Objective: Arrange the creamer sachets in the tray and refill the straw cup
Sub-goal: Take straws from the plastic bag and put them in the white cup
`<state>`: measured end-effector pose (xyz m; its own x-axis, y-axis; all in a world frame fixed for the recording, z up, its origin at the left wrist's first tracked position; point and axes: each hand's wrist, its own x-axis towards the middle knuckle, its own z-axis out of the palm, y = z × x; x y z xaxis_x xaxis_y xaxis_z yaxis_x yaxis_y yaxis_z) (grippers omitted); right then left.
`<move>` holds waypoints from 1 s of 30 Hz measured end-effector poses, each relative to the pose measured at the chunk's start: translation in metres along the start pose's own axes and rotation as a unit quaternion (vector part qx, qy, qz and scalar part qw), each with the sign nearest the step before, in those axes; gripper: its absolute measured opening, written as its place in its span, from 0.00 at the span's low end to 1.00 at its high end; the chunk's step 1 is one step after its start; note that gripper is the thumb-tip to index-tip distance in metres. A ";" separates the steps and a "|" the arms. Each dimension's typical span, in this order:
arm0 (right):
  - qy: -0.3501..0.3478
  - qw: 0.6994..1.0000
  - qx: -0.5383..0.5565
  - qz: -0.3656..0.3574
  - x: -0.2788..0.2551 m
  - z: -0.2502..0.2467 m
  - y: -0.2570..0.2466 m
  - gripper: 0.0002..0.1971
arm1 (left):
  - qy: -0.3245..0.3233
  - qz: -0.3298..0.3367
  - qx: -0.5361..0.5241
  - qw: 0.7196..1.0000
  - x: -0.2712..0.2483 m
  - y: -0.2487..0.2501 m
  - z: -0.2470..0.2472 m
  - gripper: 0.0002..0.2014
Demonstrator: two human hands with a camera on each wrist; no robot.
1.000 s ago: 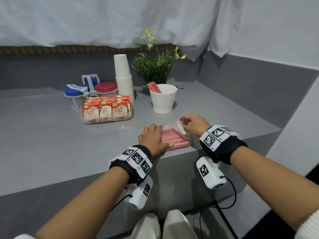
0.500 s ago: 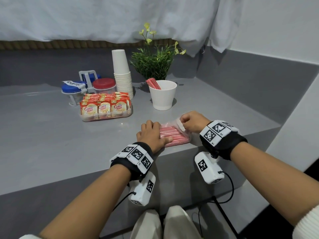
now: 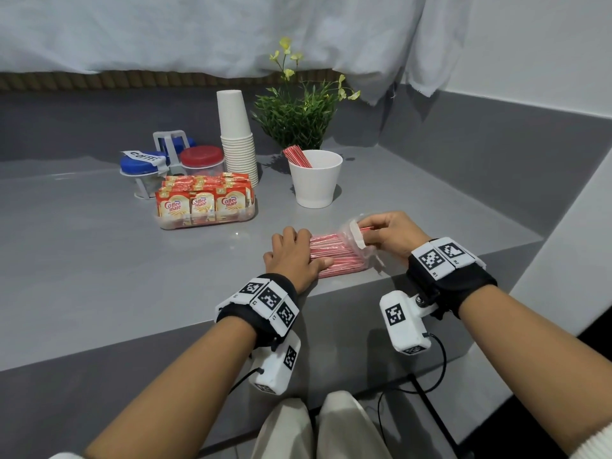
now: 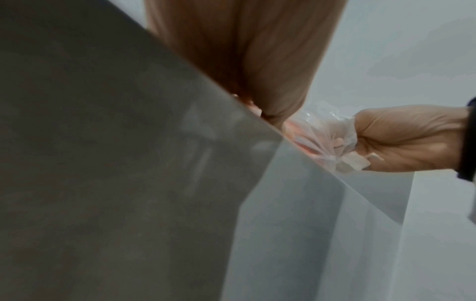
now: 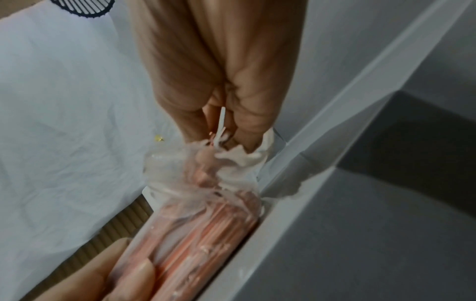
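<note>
A clear plastic bag of red straws [image 3: 334,256] lies near the table's front edge. My left hand [image 3: 296,255] presses flat on its left end with straight fingers [image 5: 128,272]. At the bag's open right end, my right hand [image 3: 372,230] pinches a straw [image 5: 221,121] that sticks out of the crumpled mouth. The white straw cup [image 3: 316,185] stands behind the bag with a few red straws [image 3: 297,157] leaning in it. The clear tray [image 3: 172,223] further left holds upright rows of creamer sachets [image 3: 202,202].
Behind the tray stand a tall stack of paper cups [image 3: 236,140], a red-lidded jar [image 3: 202,157] and a blue-lidded jar labelled coffee [image 3: 139,162]. A green plant [image 3: 298,117] sits behind the straw cup. Grey walls close off the back and right.
My right hand has shifted a little to the right at the bag's mouth, and a straw end now shows between its fingers. My left hand stays on the bag.
</note>
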<state>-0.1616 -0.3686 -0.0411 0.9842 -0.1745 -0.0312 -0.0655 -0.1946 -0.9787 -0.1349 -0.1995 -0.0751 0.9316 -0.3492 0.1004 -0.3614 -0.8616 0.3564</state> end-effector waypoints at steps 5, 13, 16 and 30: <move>-0.010 1.000 0.022 0.016 -0.002 0.000 0.005 0.09 | 0.030 0.006 0.020 0.999 -0.001 -0.001 0.005 0.21; 0.042 0.999 0.013 -0.020 0.000 -0.001 -0.007 0.08 | 0.029 0.003 0.014 0.999 -0.001 -0.002 0.008 0.19; 0.063 0.989 0.131 -0.011 0.000 0.002 -0.008 0.10 | 0.034 0.004 0.013 0.999 -0.002 -0.002 0.008 0.19; 0.119 0.943 0.310 0.001 0.005 0.006 -0.017 0.04 | 0.028 0.011 0.028 0.999 -0.005 -0.005 0.009 0.20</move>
<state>-0.1550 -0.3605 -0.0261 0.9144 -0.4007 -0.0582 0.1146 0.3939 -0.9120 -0.1376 -0.1967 -0.0856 0.9232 -0.3496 0.1594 -0.3828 -0.8736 0.3006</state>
